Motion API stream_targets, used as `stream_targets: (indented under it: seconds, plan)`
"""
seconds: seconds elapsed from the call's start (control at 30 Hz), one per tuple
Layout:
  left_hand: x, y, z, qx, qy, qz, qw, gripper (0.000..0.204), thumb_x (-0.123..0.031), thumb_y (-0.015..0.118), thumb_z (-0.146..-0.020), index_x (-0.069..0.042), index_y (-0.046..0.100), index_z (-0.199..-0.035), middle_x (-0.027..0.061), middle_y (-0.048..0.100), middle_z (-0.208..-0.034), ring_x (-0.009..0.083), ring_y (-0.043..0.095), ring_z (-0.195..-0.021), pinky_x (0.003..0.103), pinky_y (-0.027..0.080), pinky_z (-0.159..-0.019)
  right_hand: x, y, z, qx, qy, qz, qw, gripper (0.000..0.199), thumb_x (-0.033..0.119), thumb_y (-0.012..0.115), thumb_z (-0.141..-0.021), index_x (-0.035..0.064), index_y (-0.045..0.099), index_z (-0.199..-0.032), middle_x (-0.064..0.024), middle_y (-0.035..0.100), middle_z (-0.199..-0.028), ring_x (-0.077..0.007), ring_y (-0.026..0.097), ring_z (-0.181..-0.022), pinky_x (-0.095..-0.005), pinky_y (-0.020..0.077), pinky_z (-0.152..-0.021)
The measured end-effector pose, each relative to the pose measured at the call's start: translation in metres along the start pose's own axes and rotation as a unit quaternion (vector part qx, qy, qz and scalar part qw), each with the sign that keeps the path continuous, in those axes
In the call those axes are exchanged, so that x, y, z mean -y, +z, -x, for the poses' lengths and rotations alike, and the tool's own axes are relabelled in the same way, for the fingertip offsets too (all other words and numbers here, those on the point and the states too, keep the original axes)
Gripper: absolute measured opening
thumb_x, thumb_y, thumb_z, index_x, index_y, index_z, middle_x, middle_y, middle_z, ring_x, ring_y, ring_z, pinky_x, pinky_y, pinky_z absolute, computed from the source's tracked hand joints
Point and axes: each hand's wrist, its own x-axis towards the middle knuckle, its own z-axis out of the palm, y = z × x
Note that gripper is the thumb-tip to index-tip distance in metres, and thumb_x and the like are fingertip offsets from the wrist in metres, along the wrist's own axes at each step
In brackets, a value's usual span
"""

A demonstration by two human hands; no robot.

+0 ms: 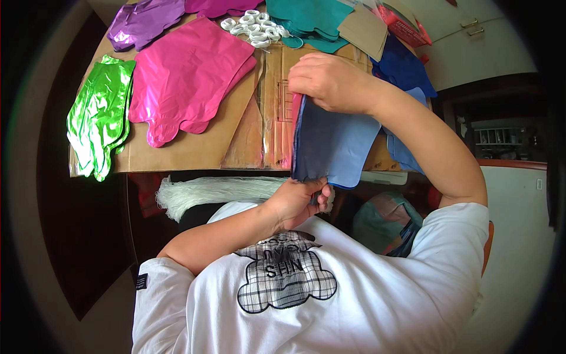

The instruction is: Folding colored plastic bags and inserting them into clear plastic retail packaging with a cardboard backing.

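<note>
A stack of flat blue foil balloons (333, 144) hangs upright between my two hands, in front of my chest. My right hand (327, 79) pinches the stack's top edge, knuckles up. My left hand (298, 200) grips its lower edge from below, fingers curled around it. A thin pink sheet edge shows along the stack's left side. Both hands are just off the near edge of the cardboard-covered table (194, 147).
On the cardboard lie pink foil balloons (188, 76), green ones (100, 118) at the left, purple ones (144, 20) and teal ones (312, 17) at the back, and white plastic rings (253, 26). More blue balloons (404, 68) lie at the right. White fringe (206, 192) hangs at the table's near edge.
</note>
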Motion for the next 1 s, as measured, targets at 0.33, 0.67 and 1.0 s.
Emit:
stream_targets:
  seconds: [0.33, 0.67, 1.0]
  plan:
    - [0.003, -0.011, -0.005, 0.004, -0.032, 0.018, 0.999, 0.02, -0.014, 0.044, -0.1, -0.002, 0.055, -0.089, 0.0037, 0.053, -0.08, 0.012, 0.045, -0.068, 0.028, 0.044, -0.067, 0.005, 0.001, -0.046, 0.157, 0.119, -0.183, 0.963, 0.021, 0.005, 0.061, -0.07, 0.005, 0.059, -0.091, -0.0096, 0.06, -0.092, -0.029, 0.056, -0.093, -0.0396, 0.0453, -0.083]
    - [0.004, -0.011, -0.005, 0.01, -0.046, 0.017, 0.999, 0.02, -0.018, 0.048, -0.099, -0.005, 0.055, -0.086, 0.001, 0.052, -0.079, 0.0114, 0.042, -0.069, 0.028, 0.043, -0.071, -0.025, 0.005, -0.042, 0.183, 0.271, -0.365, 0.872, 0.031, 0.017, 0.065, -0.075, 0.0029, 0.062, -0.102, -0.0056, 0.065, -0.096, -0.0154, 0.06, -0.09, -0.029, 0.0465, -0.081]
    - [0.005, -0.012, -0.007, 0.009, -0.04, 0.016, 0.999, 0.021, -0.017, 0.047, -0.099, -0.004, 0.055, -0.086, 0.0017, 0.052, -0.08, 0.0117, 0.043, -0.068, 0.028, 0.044, -0.07, -0.019, 0.01, -0.041, 0.124, 0.281, -0.359, 0.881, 0.019, 0.014, 0.06, -0.082, 0.0007, 0.062, -0.096, -0.0039, 0.064, -0.084, -0.0119, 0.057, -0.079, -0.0268, 0.0456, -0.073]
